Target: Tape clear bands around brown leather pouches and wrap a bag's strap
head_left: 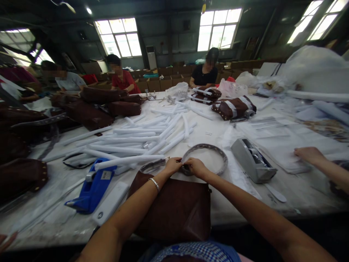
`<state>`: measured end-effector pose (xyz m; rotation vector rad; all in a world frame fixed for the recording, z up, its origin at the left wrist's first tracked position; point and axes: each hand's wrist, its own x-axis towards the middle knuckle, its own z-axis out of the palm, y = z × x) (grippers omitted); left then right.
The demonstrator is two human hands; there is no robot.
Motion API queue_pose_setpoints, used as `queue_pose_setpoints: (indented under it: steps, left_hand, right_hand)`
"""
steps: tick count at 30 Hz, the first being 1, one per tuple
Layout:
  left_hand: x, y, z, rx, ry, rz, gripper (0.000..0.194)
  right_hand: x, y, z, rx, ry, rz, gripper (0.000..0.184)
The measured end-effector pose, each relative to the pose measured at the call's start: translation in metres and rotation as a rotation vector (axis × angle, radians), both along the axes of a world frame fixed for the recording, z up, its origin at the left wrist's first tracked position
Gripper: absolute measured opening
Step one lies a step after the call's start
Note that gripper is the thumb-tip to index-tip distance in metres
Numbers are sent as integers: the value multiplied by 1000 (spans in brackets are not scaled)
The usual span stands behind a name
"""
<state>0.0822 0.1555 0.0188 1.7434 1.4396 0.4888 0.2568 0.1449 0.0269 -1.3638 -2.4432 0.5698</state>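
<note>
A dark brown leather handbag (174, 207) lies at the table's front edge, close to my body. Its wrapped strap (222, 153) stands in a loop beyond the bag's top edge, with another wrapped part of the strap or handle (151, 165) at the left. My left hand (173, 165), a bracelet on its wrist, pinches at the top of the bag near the strap's end. Right beside it, my right hand (196, 168) has its fingers closed on the strap. The exact spot between the fingertips is too small to make out.
Several white foam tubes (131, 140) are heaped ahead. A blue tape dispenser (94, 185) stands left, a grey one (253, 160) right. Brown bags (95, 105) are piled at the left. A co-worker's hand (309, 154) reaches in at the right; several people work across the table.
</note>
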Motion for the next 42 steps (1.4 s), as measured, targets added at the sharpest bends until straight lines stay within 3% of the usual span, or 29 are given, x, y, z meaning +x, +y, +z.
queue_pose_setpoints:
  steps: [5, 8, 14, 21, 25, 30, 38, 42]
  left_hand:
    - [-1, -7, 5, 7, -28, -100, 30]
    - [-1, -12, 6, -7, -18, -126, 30]
    - [4, -10, 4, -35, 105, -68, 33]
    - [15, -5, 8, 21, 262, 6, 35]
    - [16, -10, 10, 37, 311, 17, 35]
    - [14, -10, 11, 47, 321, -19, 35]
    - [12, -11, 18, 83, 260, -119, 36]
    - [13, -10, 17, 87, 295, -132, 34]
  right_hand:
    - [10, 14, 11, 52, -27, 268, 24]
    - [18, 19, 8, 92, -31, 315, 25]
    - [17, 17, -3, 182, -58, 74, 30]
    - [7, 16, 12, 113, -162, -99, 30]
    - [13, 12, 16, 45, -217, -140, 14]
    - [15, 11, 18, 43, -268, -12, 10]
    - [16, 18, 25, 75, -266, 346, 34]
    - [15, 18, 22, 82, -235, 362, 26]
